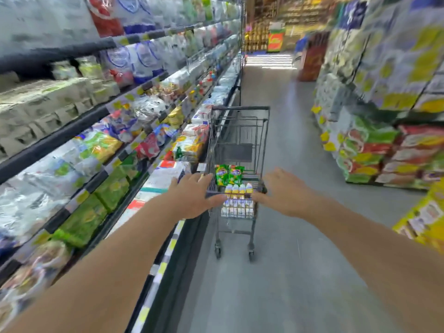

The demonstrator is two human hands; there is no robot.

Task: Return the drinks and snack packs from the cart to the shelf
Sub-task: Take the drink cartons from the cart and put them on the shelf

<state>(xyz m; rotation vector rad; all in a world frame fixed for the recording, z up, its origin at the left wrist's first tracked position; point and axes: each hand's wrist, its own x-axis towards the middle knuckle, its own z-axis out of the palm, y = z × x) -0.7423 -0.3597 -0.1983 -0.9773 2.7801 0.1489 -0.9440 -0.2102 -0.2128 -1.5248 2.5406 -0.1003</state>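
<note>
A dark wire shopping cart (240,131) stands in the aisle ahead of me, close to the left shelving. In its near end lie two green and yellow snack packs (229,174) and a row of small white drink bottles (237,198) with yellow tops. My left hand (194,198) reaches over the left end of the cart handle, fingers spread. My right hand (286,192) hovers at the handle's right end, fingers also apart. Neither hand is closed around the handle. The view is motion-blurred.
Tall shelving (101,111) full of packaged goods runs along my left. Stacked product packs (374,155) line the right side of the aisle. Grey floor (276,272) stretches ahead between them toward a bright far end.
</note>
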